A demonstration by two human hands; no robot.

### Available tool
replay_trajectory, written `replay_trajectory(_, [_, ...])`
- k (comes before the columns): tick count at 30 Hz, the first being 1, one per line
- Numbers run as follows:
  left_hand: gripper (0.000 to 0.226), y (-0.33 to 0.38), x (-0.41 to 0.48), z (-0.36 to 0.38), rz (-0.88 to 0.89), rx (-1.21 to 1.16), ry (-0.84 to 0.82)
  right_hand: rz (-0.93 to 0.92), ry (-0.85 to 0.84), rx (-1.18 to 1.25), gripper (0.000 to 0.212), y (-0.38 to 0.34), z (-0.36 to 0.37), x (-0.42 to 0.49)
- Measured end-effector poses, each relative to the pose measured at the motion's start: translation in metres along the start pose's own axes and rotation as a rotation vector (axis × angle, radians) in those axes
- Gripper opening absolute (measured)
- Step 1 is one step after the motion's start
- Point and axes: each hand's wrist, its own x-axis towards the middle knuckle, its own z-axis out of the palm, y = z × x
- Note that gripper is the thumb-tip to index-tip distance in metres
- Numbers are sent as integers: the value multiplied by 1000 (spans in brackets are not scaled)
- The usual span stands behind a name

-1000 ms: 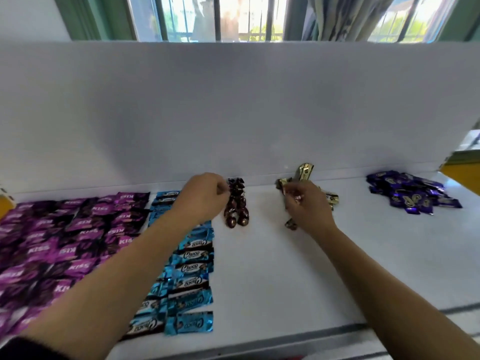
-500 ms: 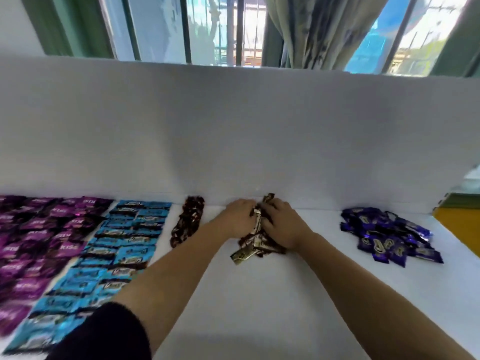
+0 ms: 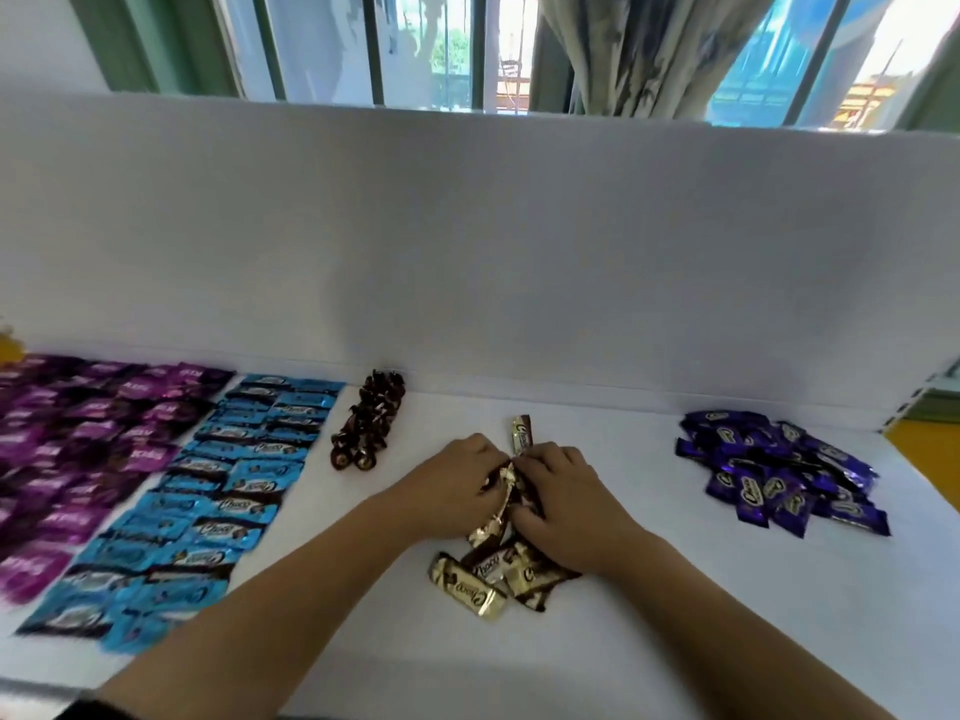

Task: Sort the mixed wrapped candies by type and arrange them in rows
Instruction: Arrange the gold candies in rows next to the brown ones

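A pile of gold-and-brown wrapped candies [image 3: 483, 584] lies in the middle of the white table [image 3: 675, 641]. My left hand [image 3: 452, 485] and my right hand [image 3: 563, 504] press in on the pile from both sides, fingers curled round the wrappers. One gold candy [image 3: 521, 433] sticks out beyond my fingertips. At far left lie rows of purple candies [image 3: 88, 439], then rows of blue candies [image 3: 218, 501], then a short double row of dark brown twisted candies [image 3: 366, 420]. A loose heap of dark blue candies [image 3: 779, 472] sits at right.
A white upright board [image 3: 467, 252] walls off the back of the table. Behind it are a barred window and a curtain [image 3: 649, 54]. The table's right edge runs past the dark blue heap, with a yellow surface [image 3: 930, 454] beyond it.
My left hand left the brown twisted candies and joined my right hand at the gold pile. Both hands have drawn the gold candies together, nearer to me.
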Motion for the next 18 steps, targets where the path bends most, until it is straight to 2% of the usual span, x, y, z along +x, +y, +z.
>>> replay_trajectory(2, [35, 1, -9, -1, 4, 4, -46, 0, -9, 59, 65, -6, 0, -10])
replay_trajectory(4, [31, 2, -10, -7, -9, 27, -77, 29, -20, 154, 47, -11, -3, -10])
replay_trajectory(7, [27, 1, -2, -16, -31, 30, 13, 140, 57, 314, 24, -13, -13, 0])
replay_trajectory(9, [37, 1, 5, -19, 11, 39, 54, 207, 101, 292, 25, -7, -20, 5])
replay_trajectory(11, [49, 0, 15, -21, 85, 151, -27, 221, 3, 220, 35, -1, -25, 6])
replay_trajectory(12, [50, 1, 19, -22, 111, 226, -82, 192, -76, 209, 33, 0, -27, 6])
replay_trajectory(15, [36, 3, 27, -27, 124, 310, -139, 129, -196, 160, 17, 2, -31, 3])
replay_trajectory(18, [26, -2, 28, -30, 88, 266, -121, 160, -193, 128, 25, 5, -38, 1])
